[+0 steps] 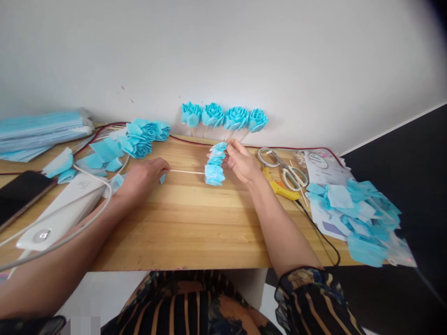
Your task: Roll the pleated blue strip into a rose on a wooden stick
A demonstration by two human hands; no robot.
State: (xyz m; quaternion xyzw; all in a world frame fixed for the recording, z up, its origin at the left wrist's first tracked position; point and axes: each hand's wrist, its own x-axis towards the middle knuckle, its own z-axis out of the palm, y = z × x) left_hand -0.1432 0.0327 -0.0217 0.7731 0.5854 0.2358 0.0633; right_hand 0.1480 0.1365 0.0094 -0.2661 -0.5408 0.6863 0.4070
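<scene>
L hand (143,179) holds the stick (186,171), R hand (242,163) pinches the flower (214,173) on its end, btwn both hands above the table (174,232), prob mid petal-sticking, tho R grip's part hid, & next move needs a still stick & soft press

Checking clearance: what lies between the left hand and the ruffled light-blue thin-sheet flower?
The head view shows a thin pale wooden stick between them.
</scene>
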